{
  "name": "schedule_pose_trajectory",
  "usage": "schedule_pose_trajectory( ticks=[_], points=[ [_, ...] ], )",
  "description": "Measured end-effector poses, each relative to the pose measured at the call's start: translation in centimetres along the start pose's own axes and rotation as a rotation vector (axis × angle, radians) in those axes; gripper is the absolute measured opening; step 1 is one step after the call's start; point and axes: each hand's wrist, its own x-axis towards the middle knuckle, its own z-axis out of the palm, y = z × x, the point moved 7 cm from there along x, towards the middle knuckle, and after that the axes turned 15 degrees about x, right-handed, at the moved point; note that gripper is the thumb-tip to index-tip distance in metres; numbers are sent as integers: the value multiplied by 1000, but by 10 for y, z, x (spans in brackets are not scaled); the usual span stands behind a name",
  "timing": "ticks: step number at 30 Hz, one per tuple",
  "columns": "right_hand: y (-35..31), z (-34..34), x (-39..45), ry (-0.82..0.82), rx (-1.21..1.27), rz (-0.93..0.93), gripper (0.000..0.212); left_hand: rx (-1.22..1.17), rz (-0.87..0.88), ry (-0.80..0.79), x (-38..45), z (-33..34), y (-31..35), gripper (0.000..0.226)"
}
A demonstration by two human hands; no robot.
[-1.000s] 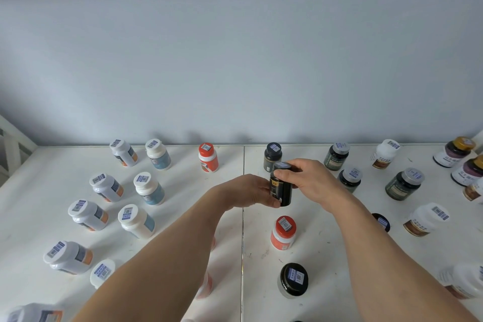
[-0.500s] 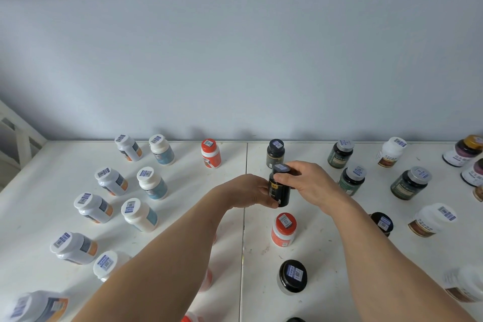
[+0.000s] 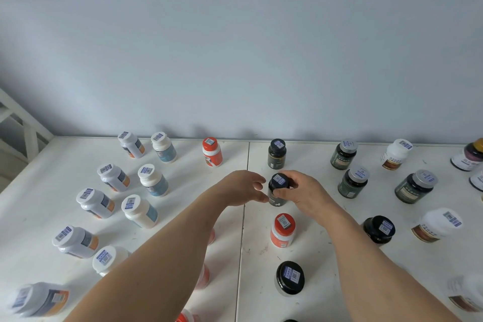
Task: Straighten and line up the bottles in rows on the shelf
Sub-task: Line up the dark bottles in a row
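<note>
bare shelf lane between orange-capped bottle and black bottle; bottles crowd both sides.

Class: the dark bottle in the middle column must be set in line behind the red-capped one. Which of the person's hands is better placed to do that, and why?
The right hand: it already grips the dark bottle round its cap and side. The left hand is beside the bottle, fingers loose, holding nothing.

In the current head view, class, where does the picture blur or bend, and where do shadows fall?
Head view: bottles at the lower corners smear, such as the white bottle; the wide lens splays the outer bottles outward; soft shadows sit on the wall behind the back row; no harsh glare.
</note>
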Motion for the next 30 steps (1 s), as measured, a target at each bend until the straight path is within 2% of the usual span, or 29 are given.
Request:
schedule_pose_trajectory(
  ticks=[5,8,10,13,16,21,26,30],
  points=[
    [4,-2,-3,15,40,25,74,9,-20,21,-5,-2,-2,57],
    [6,-8,-19,70,48,57,74,1,-34,31,-10,-2,-8,56],
    [13,-6,-32,12,31,98,70,5,-36,32,-13,-3,-12,55],
    [27,5,-52,-159,27,184,75,3,-29,35,-15,-4,-17,55],
    [32,13,-63,-227,-35,220,67,-21,-8,39,-16,-7,-19,55],
    [18,19,-69,-142,-73,177,49,-42,68,29,-25,-4,-22,54],
    [-8,32,-69,-67,7,112,35,-40,153,27,-35,-4,-37,45],
    [-29,46,-69,-26,102,63,24,-216,173,-14,-47,-10,-52,41]
  ],
)
